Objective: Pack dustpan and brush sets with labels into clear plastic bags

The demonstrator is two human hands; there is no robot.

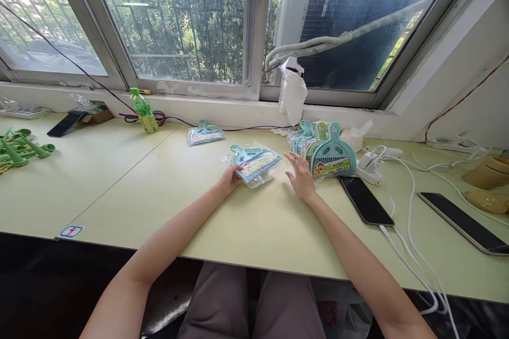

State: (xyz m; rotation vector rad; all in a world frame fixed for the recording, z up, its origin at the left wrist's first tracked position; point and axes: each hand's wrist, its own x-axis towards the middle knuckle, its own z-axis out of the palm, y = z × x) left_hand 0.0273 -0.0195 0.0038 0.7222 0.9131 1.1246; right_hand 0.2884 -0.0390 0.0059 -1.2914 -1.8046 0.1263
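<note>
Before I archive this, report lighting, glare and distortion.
Head view: daylight through the windows; pale streaks, likely reflections, on them; plastic glinting around the dustpan set in the left hand; deep shadow below the table; frames leaning at the sides, suggesting wide-angle distortion.

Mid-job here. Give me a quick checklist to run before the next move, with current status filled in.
1. Left hand gripping the wrapped dustpan set by its edge: ok.
2. Right hand free, fingers spread: ok.
3. Right hand clear of the row of dustpan sets: cannot tell; it is right beside them, contact unclear.
4. Nearer phone well away from that row: not ok, it lies close against it.
5. Green-capped bottle standing with cap on: ok.
</note>
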